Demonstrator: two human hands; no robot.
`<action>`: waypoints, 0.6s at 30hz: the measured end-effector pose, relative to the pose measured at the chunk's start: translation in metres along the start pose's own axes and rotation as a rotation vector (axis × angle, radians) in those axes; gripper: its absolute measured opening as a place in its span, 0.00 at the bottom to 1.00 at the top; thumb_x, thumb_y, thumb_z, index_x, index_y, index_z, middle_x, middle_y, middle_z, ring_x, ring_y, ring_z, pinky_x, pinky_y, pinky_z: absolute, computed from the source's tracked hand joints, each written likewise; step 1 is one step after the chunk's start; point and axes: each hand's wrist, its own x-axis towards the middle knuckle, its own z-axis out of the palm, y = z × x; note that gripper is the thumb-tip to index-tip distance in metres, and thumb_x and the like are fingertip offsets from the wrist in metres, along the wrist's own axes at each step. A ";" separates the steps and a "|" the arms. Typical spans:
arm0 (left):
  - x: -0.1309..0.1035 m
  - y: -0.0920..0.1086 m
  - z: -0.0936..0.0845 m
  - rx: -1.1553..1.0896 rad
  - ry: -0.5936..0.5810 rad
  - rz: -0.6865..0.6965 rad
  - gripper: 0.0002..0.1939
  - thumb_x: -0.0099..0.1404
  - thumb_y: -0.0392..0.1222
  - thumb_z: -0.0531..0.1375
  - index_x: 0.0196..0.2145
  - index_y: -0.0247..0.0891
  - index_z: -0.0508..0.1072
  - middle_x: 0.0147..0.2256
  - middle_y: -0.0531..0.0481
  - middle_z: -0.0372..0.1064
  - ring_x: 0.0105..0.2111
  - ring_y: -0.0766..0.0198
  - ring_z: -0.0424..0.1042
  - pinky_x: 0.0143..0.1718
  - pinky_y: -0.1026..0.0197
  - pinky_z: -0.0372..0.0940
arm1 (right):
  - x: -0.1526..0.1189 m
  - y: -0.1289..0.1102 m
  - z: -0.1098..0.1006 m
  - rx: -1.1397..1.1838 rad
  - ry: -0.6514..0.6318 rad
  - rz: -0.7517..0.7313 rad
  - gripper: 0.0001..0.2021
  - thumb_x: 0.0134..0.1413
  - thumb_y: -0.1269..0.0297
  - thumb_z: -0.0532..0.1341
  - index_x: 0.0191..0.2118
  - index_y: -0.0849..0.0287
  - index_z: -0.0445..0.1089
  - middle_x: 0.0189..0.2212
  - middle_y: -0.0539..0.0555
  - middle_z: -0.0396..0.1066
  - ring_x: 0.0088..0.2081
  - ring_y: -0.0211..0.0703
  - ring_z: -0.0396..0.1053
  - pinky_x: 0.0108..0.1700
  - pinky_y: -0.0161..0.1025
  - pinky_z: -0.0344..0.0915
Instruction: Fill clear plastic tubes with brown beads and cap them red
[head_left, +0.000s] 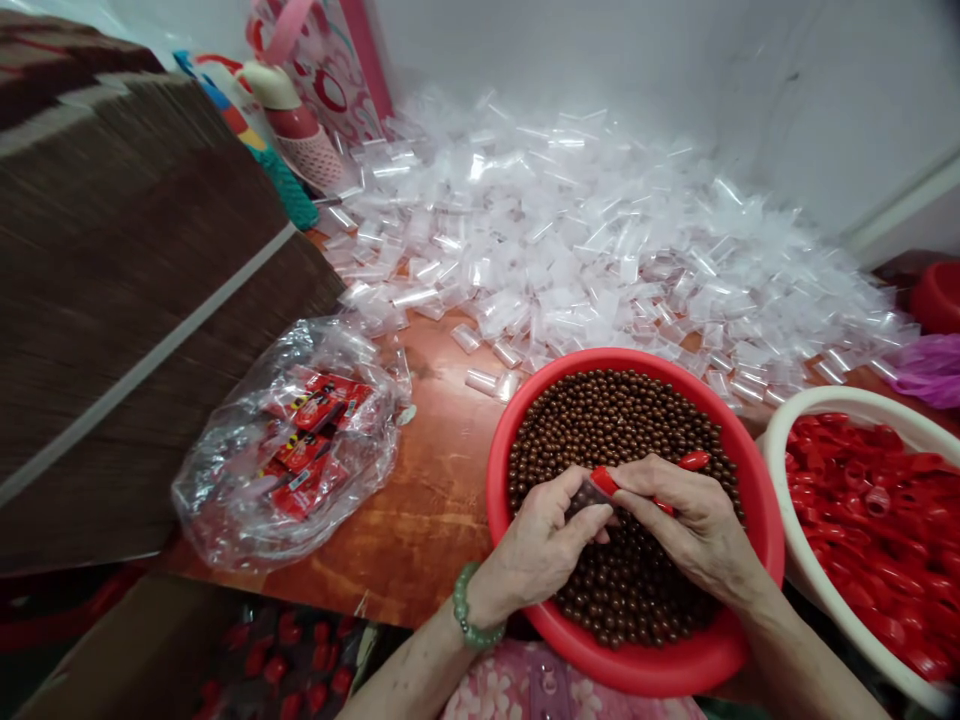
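A small clear plastic tube filled with dark balls is pinched in my left hand. My right hand is closed on a red plastic cap at the tube's mouth. Another red plastic piece sticks out past the right fingers; how it is held is partly hidden. Both hands are above a red basin full of shiny brown balls. To the right, a white basin holds many red plastic pieces.
Clear plastic tubes lie heaped along the wall. At left, a clear bag with red packets sits beside tall stacked brown cardboard. A bottle stands behind. Below the table edge are red-topped items.
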 end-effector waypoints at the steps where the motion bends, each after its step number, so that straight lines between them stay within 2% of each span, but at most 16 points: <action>1: 0.000 0.000 -0.001 0.018 -0.007 0.000 0.09 0.68 0.43 0.55 0.37 0.34 0.69 0.31 0.50 0.68 0.30 0.65 0.68 0.34 0.63 0.64 | 0.001 0.000 -0.002 -0.003 -0.033 -0.013 0.09 0.63 0.69 0.60 0.44 0.54 0.77 0.39 0.55 0.79 0.38 0.43 0.75 0.42 0.39 0.72; 6: -0.001 -0.001 -0.003 0.161 -0.074 -0.014 0.10 0.70 0.44 0.52 0.35 0.37 0.67 0.28 0.52 0.68 0.28 0.65 0.68 0.33 0.63 0.61 | -0.001 0.009 -0.008 -0.031 -0.161 -0.073 0.11 0.64 0.72 0.59 0.47 0.53 0.75 0.40 0.55 0.77 0.40 0.43 0.74 0.43 0.40 0.72; 12: 0.000 0.002 -0.005 0.279 -0.096 -0.037 0.09 0.71 0.43 0.52 0.33 0.39 0.64 0.28 0.52 0.67 0.28 0.64 0.67 0.33 0.62 0.60 | -0.006 0.013 -0.005 -0.086 -0.177 -0.148 0.19 0.62 0.77 0.58 0.55 0.50 0.69 0.42 0.54 0.75 0.42 0.42 0.73 0.44 0.40 0.71; 15: 0.001 0.002 -0.006 0.224 -0.089 -0.038 0.11 0.72 0.46 0.51 0.34 0.38 0.65 0.28 0.53 0.66 0.28 0.65 0.66 0.33 0.63 0.61 | -0.005 0.008 -0.004 -0.116 -0.178 -0.138 0.22 0.63 0.76 0.58 0.58 0.48 0.65 0.45 0.55 0.74 0.44 0.42 0.72 0.46 0.40 0.71; 18: 0.003 0.000 -0.007 0.071 -0.022 -0.027 0.15 0.72 0.50 0.50 0.35 0.37 0.66 0.29 0.53 0.65 0.28 0.66 0.66 0.34 0.63 0.62 | -0.003 0.002 -0.005 -0.111 -0.216 -0.062 0.24 0.63 0.72 0.59 0.62 0.48 0.62 0.51 0.57 0.70 0.50 0.43 0.70 0.52 0.40 0.69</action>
